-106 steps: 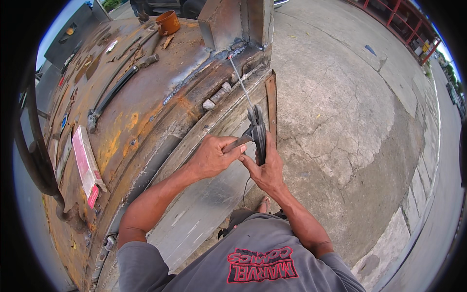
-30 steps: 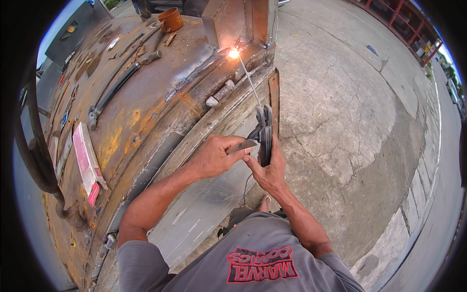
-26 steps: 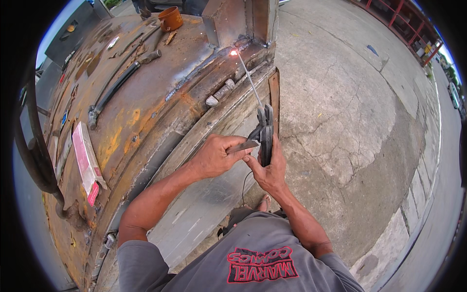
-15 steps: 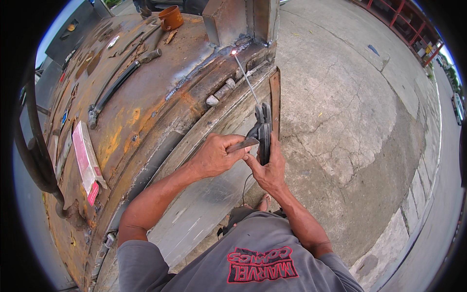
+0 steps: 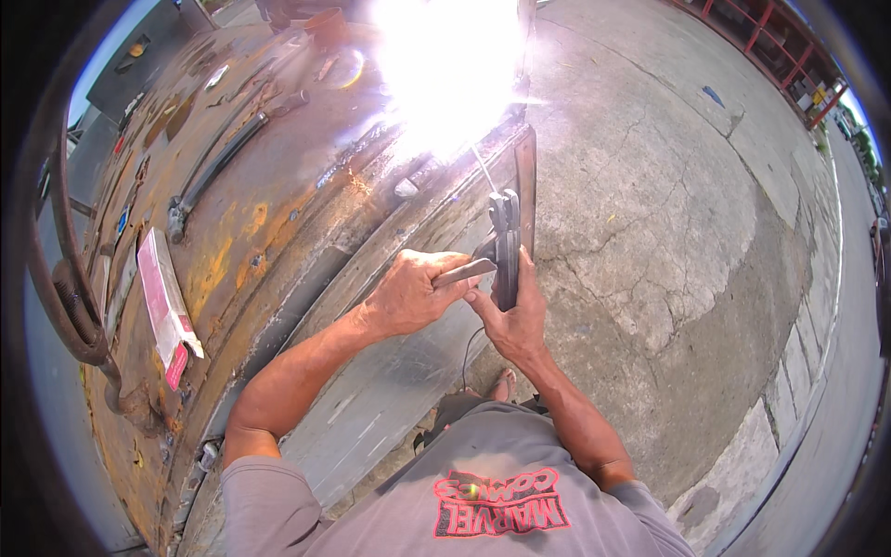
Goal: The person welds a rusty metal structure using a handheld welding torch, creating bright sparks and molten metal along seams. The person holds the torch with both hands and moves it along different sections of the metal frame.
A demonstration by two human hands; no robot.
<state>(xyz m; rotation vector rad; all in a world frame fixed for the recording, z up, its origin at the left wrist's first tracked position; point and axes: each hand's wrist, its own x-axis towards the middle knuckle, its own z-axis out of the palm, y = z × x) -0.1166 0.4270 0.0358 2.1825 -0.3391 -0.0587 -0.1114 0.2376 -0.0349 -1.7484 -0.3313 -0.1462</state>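
My right hand (image 5: 513, 320) grips the black electrode holder (image 5: 504, 243) just past the edge of a rusty steel table (image 5: 260, 213). My left hand (image 5: 416, 291) closes around the holder's grey lever handle (image 5: 464, 272) from the left. A thin welding rod (image 5: 483, 171) runs up from the holder to the table's far corner. There a bright white arc flare (image 5: 450, 70) washes out the upright metal pieces. A dark flat bar (image 5: 526, 190) stands beside the holder.
On the rusty table lie a long bar clamp (image 5: 215, 169), a white and pink packet (image 5: 167, 304) and scattered metal scraps. A rusty can (image 5: 328, 22) stands at the back. Cracked concrete pavement (image 5: 668, 213) spreads to the right. My bare foot (image 5: 502, 385) shows below.
The small spark at the rod tip has grown into a large blinding arc flare over the table's far corner. Both hands and the holder have stayed nearly in place.
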